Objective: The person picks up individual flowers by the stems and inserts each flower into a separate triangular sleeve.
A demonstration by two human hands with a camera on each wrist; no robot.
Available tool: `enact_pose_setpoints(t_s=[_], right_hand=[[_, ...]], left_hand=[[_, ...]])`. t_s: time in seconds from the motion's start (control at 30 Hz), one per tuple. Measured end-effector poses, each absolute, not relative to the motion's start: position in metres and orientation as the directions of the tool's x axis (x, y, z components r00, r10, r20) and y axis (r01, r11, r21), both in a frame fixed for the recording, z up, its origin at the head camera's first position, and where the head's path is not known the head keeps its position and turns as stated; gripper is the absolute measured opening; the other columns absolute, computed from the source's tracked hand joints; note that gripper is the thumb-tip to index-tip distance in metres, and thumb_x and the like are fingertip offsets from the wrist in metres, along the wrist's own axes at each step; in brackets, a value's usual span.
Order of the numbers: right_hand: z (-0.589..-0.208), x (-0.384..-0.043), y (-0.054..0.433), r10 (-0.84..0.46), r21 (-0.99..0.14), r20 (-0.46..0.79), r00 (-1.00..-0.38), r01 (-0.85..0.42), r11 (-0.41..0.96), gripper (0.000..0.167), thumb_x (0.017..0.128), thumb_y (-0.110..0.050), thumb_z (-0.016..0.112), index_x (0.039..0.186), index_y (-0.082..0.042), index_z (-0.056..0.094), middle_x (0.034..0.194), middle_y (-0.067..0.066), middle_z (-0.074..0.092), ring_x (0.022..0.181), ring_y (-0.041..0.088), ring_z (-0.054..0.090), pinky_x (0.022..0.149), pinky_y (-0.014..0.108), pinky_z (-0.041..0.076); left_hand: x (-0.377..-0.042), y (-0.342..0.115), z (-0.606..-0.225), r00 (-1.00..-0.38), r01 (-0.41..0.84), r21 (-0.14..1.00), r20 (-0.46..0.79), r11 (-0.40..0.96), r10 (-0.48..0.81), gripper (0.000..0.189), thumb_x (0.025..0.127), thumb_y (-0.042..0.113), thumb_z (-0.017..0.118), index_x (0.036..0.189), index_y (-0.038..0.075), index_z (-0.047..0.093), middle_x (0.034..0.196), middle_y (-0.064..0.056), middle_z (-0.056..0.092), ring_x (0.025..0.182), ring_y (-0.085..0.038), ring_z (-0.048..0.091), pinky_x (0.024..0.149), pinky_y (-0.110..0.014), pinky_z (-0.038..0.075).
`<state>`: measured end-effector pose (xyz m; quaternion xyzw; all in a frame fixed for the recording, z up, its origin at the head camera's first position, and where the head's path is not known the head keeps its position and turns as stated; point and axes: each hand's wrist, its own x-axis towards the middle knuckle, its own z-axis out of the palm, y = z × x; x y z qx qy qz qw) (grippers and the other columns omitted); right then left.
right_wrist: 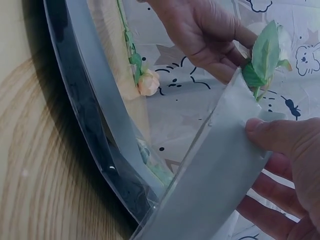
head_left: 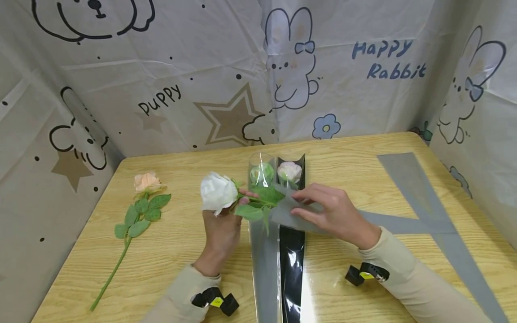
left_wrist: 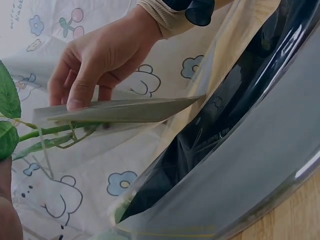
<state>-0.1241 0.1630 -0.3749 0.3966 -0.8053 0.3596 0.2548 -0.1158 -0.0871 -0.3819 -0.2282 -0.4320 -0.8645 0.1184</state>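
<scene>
In the head view my left hand (head_left: 221,235) grips a white artificial rose (head_left: 218,194) by its stem, just under the bloom. The bloom points left, and the leafy stem runs right into the mouth of a grey flower sleeve (head_left: 296,215). My right hand (head_left: 334,215) pinches that sleeve near its mouth, thumb on one face. The right wrist view shows the thumb on the grey sleeve (right_wrist: 210,165) and leaves (right_wrist: 265,55) at its opening. Through the sleeve in the left wrist view, the green stem (left_wrist: 45,131) shows partly inside.
Beneath the hands lie a green rose (head_left: 261,174) in a clear-and-grey sleeve and a pale pink rose (head_left: 289,172) in a black sleeve, side by side. A peach rose (head_left: 146,183) lies unwrapped at left. Another grey sleeve (head_left: 412,188) slants along the table's right side. Printed cloth (head_left: 226,67) hangs behind.
</scene>
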Motion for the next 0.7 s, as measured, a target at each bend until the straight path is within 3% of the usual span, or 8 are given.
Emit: enact_pose_setpoints(t_s=[0.2,0.43,0.63,0.7], right_hand=[[-0.373,-0.123,0.162,-0.459,-0.376,0.704,-0.542,-0.832,0.408,0.036,0.074,-0.003,0.089,0.107,-0.004,0.076,0.095,0.008,0.078,0.079,0.016,0.076,0.072,0.02,0.063],[-0.367,-0.122,0.162,-0.457,-0.366,0.732,-0.505,-0.857,0.361,0.037,0.073,0.0,0.088,0.108,-0.003,0.075,0.095,0.008,0.078,0.079,0.016,0.075,0.074,0.019,0.063],[-0.367,-0.121,0.161,-0.458,-0.365,0.735,-0.5,-0.861,0.355,0.036,0.073,-0.001,0.088,0.107,-0.003,0.076,0.095,0.008,0.078,0.079,0.016,0.075,0.074,0.019,0.063],[-0.367,-0.12,0.16,-0.456,-0.364,0.735,-0.501,-0.86,0.357,0.036,0.073,0.0,0.089,0.106,-0.003,0.076,0.095,0.008,0.078,0.079,0.016,0.075,0.074,0.018,0.063]], left_hand=[[-0.116,-0.087,-0.381,-0.866,0.395,0.734,0.498,-0.552,0.042,0.021,0.093,0.001,0.073,0.109,0.014,0.069,0.101,-0.001,0.079,0.097,-0.015,0.078,0.093,-0.027,0.063],[-0.118,-0.091,-0.373,-0.891,0.357,0.744,0.453,-0.564,0.034,0.018,0.093,0.001,0.073,0.106,0.011,0.067,0.096,-0.002,0.08,0.094,-0.016,0.078,0.09,-0.028,0.064],[-0.115,-0.088,-0.372,-0.891,0.402,0.872,0.442,-0.279,0.1,0.015,0.093,0.017,0.075,0.099,0.03,0.072,0.095,0.014,0.079,0.094,-0.003,0.077,0.092,-0.021,0.061],[-0.115,-0.087,-0.373,-0.885,0.412,0.876,0.45,-0.253,0.117,0.015,0.091,0.02,0.076,0.099,0.033,0.073,0.095,0.016,0.079,0.094,-0.001,0.076,0.092,-0.019,0.06]])
